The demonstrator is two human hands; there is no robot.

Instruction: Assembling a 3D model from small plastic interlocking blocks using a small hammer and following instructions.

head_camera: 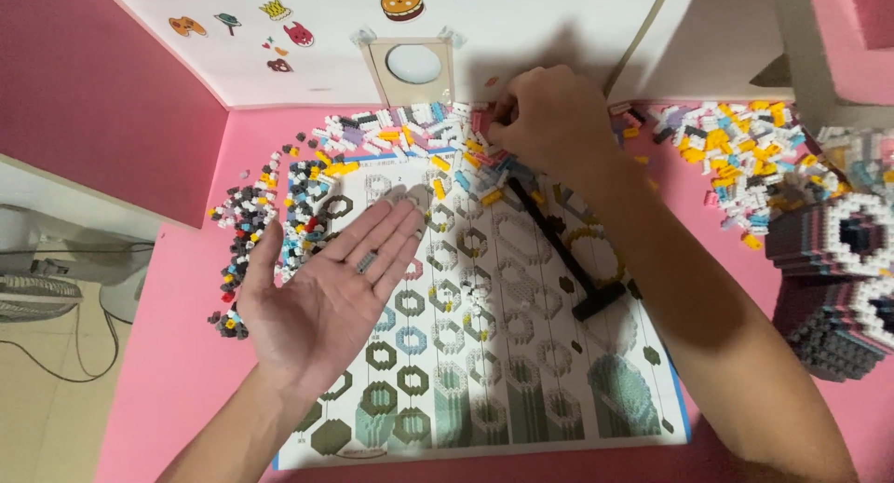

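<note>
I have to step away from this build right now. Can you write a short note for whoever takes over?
Left hand: open, palm up, a small grey brick piece lying on it.
Right hand: fingers down in the pile of small mixed-colour bricks at the desk's back edge.
Printed instruction sheet lies flat, a black T-shaped tool on it.
Partly built block model sits at right.
Loose bricks remain unsorted.

The fingertips of the right hand (549,120) are buried in the pile of small mixed-colour plastic bricks (410,134), so what they pinch cannot be seen. The half-built grey and white brick model (838,278) is cut by the right edge. The printed paper instruction sheet (494,353) is partly covered by both forearms.
</note>
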